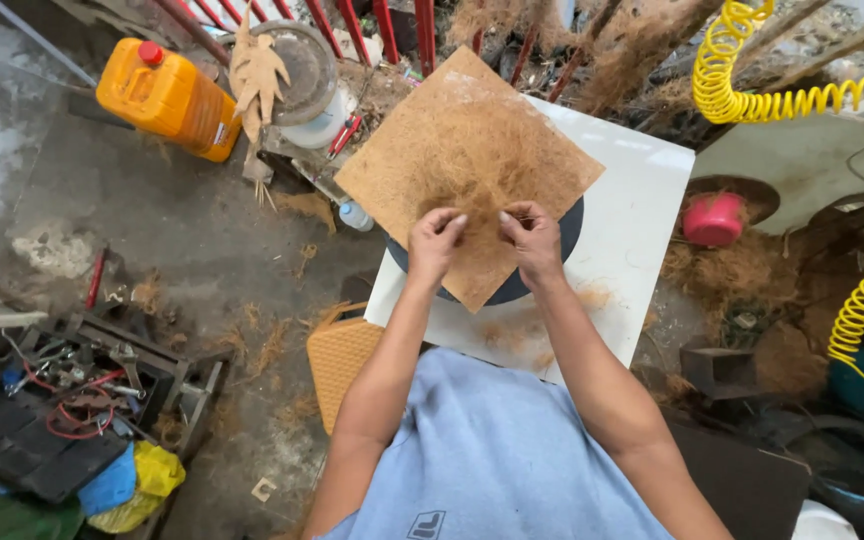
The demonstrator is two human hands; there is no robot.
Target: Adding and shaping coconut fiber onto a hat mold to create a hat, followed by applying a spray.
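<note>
1. Head view, looking straight down: a square mat of brown coconut-like fibre lies turned like a diamond on a dark round disc, which sits on a white table top. The disc props the mat's middle, which seems to be why the mat's corners overhang freely and its nearest corner points at the person.

2. The left hand and right hand meet close together over the lower half of the mat, just above that nearest corner. Working there keeps both forearms short of full reach and lets the rest of the sheet stay flat under its own weight.

3. Left hand: fingers curled in narrow, tips pinched on a tuft of loose strands rising from the mat's surface. Right hand: fingers likewise bent and closed on fibre. Whether each grips only loose strands or the sheet itself is hard to tell, since the fibres blur into the mat.

4. Relative to the fingers, the mat lies directly beneath and ahead of them, touching the fingertips; the raised tuft stands between the two hands, and the bulk of the sheet stretches away beyond the knuckles.

5. Stray fibre lies scattered on the table near the person's blue shirt. Well apart to the left stand an orange jug with a red cap and a woven yellow stool on the floor; yellow coiled hose hangs at the upper right, and a pink tub sits just beyond the table's right edge.
</note>
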